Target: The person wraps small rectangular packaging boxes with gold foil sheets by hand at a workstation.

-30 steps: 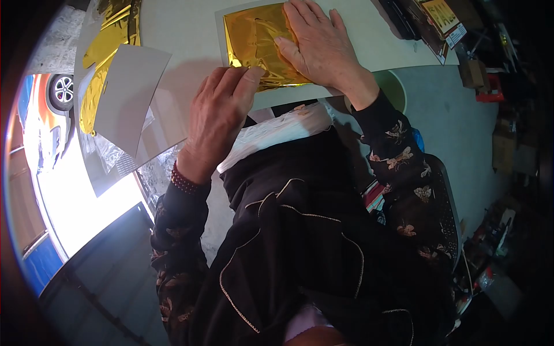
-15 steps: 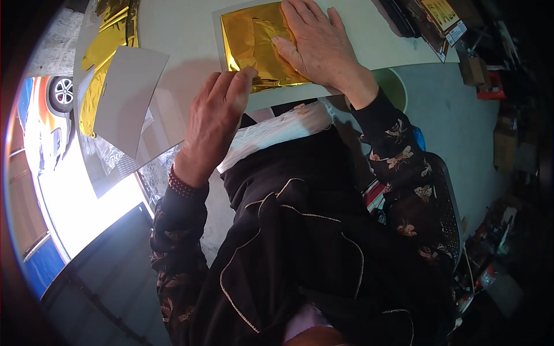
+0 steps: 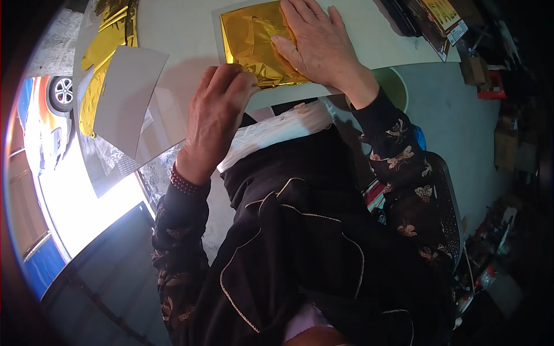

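Observation:
A shiny gold foil sheet (image 3: 254,37) lies on a pale grey backing sheet (image 3: 217,34) at the table's near edge. My left hand (image 3: 218,106) is closed at the foil's near left corner, its curled fingertips pinching the edge there; the thumb is mostly hidden. Spread across the foil's right side, my right hand (image 3: 323,49) presses down with the palm flat and fingers stretched out. The foil looks creased between the two hands.
To the left, more gold foil (image 3: 107,49) lies partly under a grey sheet (image 3: 130,95) that overhangs the white table (image 3: 179,34). Dark items and a printed packet (image 3: 441,14) sit at the right. Below the table stands a green bin (image 3: 392,89).
My left hand's fingers have curled in more and shifted slightly at the foil's corner. The foil's creases have changed near it. My right hand stays in place.

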{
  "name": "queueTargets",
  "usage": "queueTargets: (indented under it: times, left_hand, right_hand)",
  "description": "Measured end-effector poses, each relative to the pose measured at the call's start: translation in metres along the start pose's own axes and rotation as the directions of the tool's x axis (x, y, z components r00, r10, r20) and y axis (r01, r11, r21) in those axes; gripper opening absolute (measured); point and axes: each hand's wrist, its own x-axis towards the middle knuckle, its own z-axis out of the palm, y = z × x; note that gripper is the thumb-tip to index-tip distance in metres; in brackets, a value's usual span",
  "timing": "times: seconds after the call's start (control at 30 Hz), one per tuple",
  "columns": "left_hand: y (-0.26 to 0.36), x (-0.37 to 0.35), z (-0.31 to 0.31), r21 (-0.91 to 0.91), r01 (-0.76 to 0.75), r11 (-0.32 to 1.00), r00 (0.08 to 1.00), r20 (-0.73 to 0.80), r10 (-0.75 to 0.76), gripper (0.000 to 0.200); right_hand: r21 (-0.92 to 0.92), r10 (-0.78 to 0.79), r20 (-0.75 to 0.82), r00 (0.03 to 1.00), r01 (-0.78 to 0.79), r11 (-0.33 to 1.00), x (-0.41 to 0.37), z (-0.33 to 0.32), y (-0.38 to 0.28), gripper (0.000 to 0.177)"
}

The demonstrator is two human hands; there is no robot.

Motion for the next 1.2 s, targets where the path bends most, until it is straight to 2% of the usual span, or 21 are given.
queueTargets:
  times: [0.17, 0.37, 0.47, 0.57, 0.67, 0.87, 1.07, 1.17, 1.2]
  left_hand:
    - [0.0, 0.005, 0.001, 0.04, -0.049, 0.998, 0.999, -0.01, 0.049, 0.029]
    - [0.006, 0.006, 0.0, 0.06, 0.025, 0.998, 0.999, 0.037, -0.028, 0.032]
    - [0.01, 0.008, -0.001, 0.092, 0.099, 0.991, 0.995, 0.019, -0.101, 0.02]
    - [0.011, 0.006, -0.001, 0.095, 0.128, 0.987, 0.991, 0.025, -0.131, 0.021]
    - [0.007, 0.0, 0.002, 0.064, 0.088, 0.994, 0.996, 0.028, -0.09, 0.034]
    - [0.008, -0.007, -0.002, -0.003, 0.083, 0.997, 0.997, 0.01, -0.083, 0.036]
    - [0.008, -0.014, -0.008, -0.041, 0.191, 0.981, 0.98, 0.056, -0.189, 0.023]
    - [-0.01, -0.014, -0.015, 0.128, 0.003, 0.992, 0.992, 0.127, -0.019, 0.017]
    - [-0.008, -0.008, -0.013, 0.131, 0.066, 0.989, 0.995, 0.059, -0.075, 0.022]
  right_hand:
    - [0.036, 0.013, 0.014, 1.0, -0.014, 0.999, 0.001, -0.002, -0.001, 0.078]
    - [0.048, 0.013, 0.017, 1.0, -0.013, 0.999, 0.0, -0.004, -0.001, 0.077]
    - [0.041, 0.018, 0.03, 0.999, -0.019, 0.999, 0.001, -0.004, -0.002, 0.077]
    - [0.04, 0.013, 0.021, 1.0, -0.014, 0.999, 0.001, -0.005, -0.002, 0.076]
    - [0.03, 0.013, 0.034, 0.999, -0.014, 0.999, 0.001, -0.005, -0.002, 0.077]
    - [0.053, 0.037, 0.079, 0.996, -0.042, 0.998, -0.001, -0.01, -0.005, 0.079]
    - [0.003, 0.017, 0.023, 1.0, -0.017, 1.0, 0.0, 0.002, 0.0, 0.079]
    - [0.033, 0.025, 0.045, 0.999, -0.026, 0.999, -0.001, -0.004, -0.002, 0.079]
    - [0.028, 0.03, 0.059, 0.998, -0.031, 0.999, 0.0, -0.006, -0.003, 0.079]
